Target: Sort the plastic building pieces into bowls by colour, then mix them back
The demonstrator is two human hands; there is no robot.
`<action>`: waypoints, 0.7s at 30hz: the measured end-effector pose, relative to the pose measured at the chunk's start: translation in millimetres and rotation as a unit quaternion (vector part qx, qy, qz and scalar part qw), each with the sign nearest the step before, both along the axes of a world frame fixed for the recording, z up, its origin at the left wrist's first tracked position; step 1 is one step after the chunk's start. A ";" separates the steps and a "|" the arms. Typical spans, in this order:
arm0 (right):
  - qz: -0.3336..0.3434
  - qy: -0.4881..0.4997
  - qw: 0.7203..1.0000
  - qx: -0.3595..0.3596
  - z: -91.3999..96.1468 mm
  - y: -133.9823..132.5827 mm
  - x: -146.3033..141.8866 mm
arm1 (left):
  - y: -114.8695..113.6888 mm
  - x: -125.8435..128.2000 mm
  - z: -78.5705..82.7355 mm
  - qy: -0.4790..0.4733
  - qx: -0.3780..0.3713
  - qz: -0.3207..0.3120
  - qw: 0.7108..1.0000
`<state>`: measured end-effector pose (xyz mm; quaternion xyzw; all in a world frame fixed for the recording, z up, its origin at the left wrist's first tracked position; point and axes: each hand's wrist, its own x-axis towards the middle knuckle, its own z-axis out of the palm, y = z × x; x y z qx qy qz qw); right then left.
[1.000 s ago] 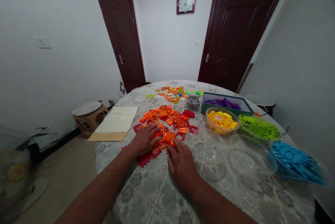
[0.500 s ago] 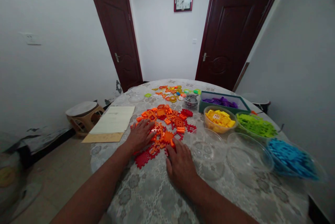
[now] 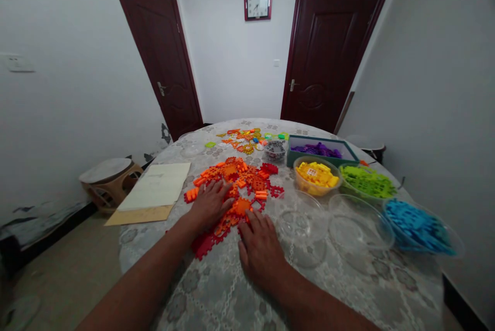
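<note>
A loose pile of orange and red plastic interlocking pieces (image 3: 253,179) with toothed edges lies in front of me. My left hand (image 3: 212,203) rests palm down over the pile's left part, its fingers spread and stretched forward. At the near right edge of the pile is my right hand (image 3: 260,241), palm down with fingers slightly bent and apart, the tips touching orange and red pieces. Neither hand shows a piece gripped. A flat red piece (image 3: 203,244) sticks out below my left hand. What lies under both palms is hidden.
Clear plastic bowls (image 3: 301,220) stand right of the pile. Beyond are bowls of yellow pieces (image 3: 316,175), green pieces (image 3: 367,181) and blue pieces (image 3: 419,225), and a box of purple pieces (image 3: 317,150). Paper sheets (image 3: 154,186) lie left. Mixed pieces (image 3: 243,140) lie farther back.
The view has turned slightly to the right. My left hand has shifted a little right over the pile, showing orange pieces at its left. My right hand stays at the near edge.
</note>
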<state>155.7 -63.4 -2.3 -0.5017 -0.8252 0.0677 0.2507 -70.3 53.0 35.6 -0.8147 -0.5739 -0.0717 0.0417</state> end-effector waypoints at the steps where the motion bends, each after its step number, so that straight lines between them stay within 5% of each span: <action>1: -0.002 0.001 1.000 -0.001 0.5 0.0 0.0 | 0.5 2.1 -0.2 0.004 -0.005 0.008 1.000; 11: 0.008 0.019 0.999 -0.033 6.8 1.2 -0.7 | 32.0 27.3 30.6 -0.004 0.101 0.027 0.995; 21: 0.011 0.028 0.998 -0.060 8.0 0.4 3.9 | 60.1 28.3 51.6 0.090 0.065 0.195 0.975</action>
